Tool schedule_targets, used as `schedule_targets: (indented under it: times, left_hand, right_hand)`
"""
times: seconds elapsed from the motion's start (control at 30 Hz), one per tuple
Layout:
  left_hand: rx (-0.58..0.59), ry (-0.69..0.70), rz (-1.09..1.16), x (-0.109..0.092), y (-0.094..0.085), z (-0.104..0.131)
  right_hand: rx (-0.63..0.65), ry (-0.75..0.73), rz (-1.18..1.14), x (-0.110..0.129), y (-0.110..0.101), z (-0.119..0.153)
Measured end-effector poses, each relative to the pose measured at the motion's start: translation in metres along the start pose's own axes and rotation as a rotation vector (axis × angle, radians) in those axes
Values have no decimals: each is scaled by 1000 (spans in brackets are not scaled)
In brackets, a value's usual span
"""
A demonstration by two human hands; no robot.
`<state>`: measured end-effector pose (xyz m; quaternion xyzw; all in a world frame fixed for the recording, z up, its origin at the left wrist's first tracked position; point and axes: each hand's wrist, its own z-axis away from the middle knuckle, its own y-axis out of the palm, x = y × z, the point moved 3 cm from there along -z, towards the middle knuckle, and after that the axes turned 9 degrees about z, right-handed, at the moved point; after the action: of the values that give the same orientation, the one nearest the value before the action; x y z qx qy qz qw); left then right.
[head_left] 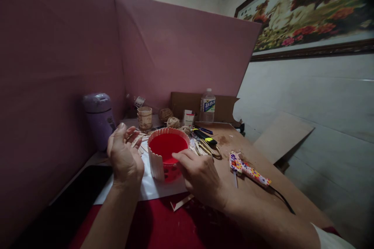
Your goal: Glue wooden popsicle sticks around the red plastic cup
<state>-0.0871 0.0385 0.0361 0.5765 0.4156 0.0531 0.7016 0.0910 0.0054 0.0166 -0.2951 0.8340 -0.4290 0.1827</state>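
While I see the left hand (126, 157) loosely open and apart, the red container (165, 146) stands upright on white paper (150, 191) to its right, its bare near side closest to the right hand (201, 179), which I judge is pinching its edge.

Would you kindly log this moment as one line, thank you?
left hand: beside red container; right hand: at its near rim; wooden sticks: partly around it
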Motion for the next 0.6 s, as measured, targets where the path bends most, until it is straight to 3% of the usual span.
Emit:
schedule_targets:
  times: [0.27,0.43,0.6]
  left_hand:
    - [42,0,-28,2,2,4]
    - [32,-6,-31,2,0,3]
    - [71,36,-57,6,1,1]
  right_hand:
    - [63,-55,5,-9,7,0]
    - [23,-46,-23,-4,5,-1]
    - [84,-55,67,4,5,1]
